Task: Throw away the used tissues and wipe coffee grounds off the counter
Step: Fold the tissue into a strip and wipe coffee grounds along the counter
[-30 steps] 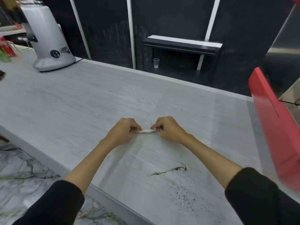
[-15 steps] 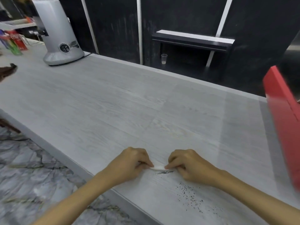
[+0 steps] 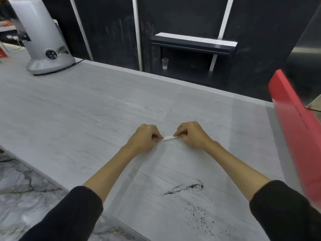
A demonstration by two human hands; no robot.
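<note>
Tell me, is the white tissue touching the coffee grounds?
Apart. The head view shows the tissue pinched between left hand and right hand, with bare counter separating it from the coffee grounds.

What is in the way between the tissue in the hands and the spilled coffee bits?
Nothing visible. The left hand and right hand pinch the folded tissue between them, and only bare counter lies between it and the coffee grounds, which sit nearer the person.
</note>
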